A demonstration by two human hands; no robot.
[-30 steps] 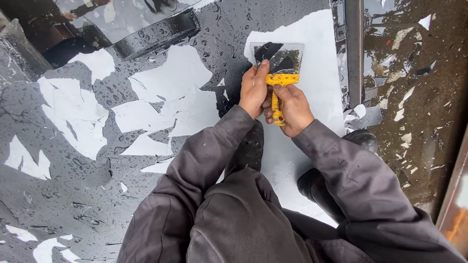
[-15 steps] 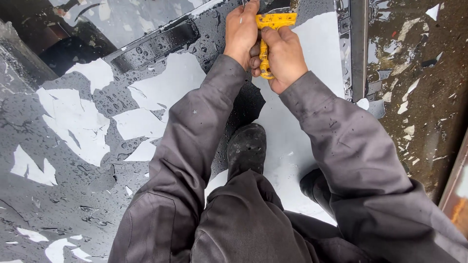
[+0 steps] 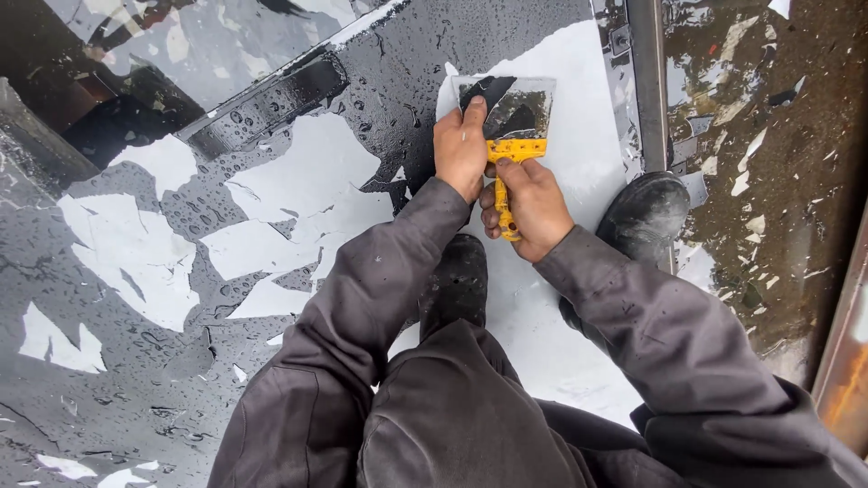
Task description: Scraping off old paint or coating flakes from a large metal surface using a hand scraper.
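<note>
Yellow scraper [image 3: 506, 149] gripped — right hand [image 3: 532, 206] behind, left hand [image 3: 461, 149] seemingly atop.

A scraper [image 3: 506, 136] with a shiny metal blade and yellow plastic handle lies on a glossy, wet black film [image 3: 136, 361] peeling from a matt white panel [image 3: 579, 136], beside matt grey cloth sleeves [image 3: 362, 298].

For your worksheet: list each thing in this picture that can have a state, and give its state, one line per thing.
scraper: gripped by both hands, blade flat on the panel.
left hand: pressing on the blade.
right hand: closed round the yellow handle.
dark coating: wet, partly peeled, white showing beneath.
boots: planted on the panel.
ground: wet, littered with flakes.
</note>
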